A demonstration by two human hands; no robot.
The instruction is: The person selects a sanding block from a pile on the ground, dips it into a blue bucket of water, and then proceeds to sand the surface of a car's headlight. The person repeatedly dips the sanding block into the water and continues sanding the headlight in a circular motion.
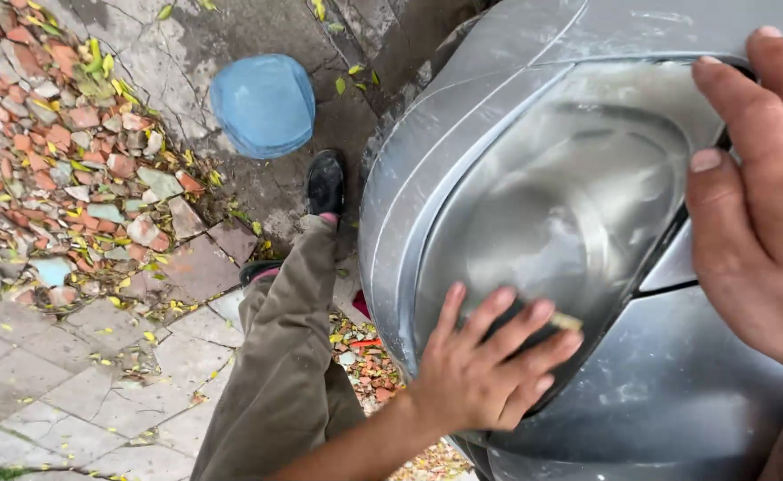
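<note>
Right hand (756, 205) lies flat, steadying hazy headlight (560, 205) at frame right; left hand (489, 365) presses what looks like sanding pad (560, 322) against lens.

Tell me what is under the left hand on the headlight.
Under the left hand, a small pad presses on the cloudy headlight lens; only its yellowish corner and dark edge show. The fingers cover the rest.

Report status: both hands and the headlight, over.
Left hand flat on the headlight, pressing a small dark pad at its lower edge. Right hand open, resting on the lens's right rim. Lens hazy, whitish smears. Nothing blocking the lens.
</note>
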